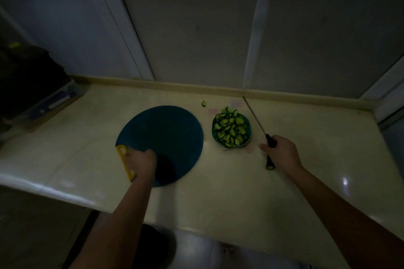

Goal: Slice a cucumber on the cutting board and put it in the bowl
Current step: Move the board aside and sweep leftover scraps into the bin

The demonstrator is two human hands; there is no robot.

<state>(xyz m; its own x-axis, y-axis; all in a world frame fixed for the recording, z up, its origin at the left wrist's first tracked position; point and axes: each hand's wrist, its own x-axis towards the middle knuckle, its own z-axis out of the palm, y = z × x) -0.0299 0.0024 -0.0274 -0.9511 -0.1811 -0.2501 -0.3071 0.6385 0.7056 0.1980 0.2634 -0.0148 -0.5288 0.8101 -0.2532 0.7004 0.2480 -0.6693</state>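
Heaped in bowl (249, 137), just right of cutting board (166, 133): cucumber slices (230, 129). Clasped in right hand (282, 153): knife (254, 116). At board's yellow handle (124, 165): left hand (142, 160), blurred, grasp impossible to tell.

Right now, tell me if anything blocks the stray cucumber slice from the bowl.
Nothing visible does. The stray slice lies on bare counter just beyond the bowl; the knife in the right hand is on the bowl's other side.
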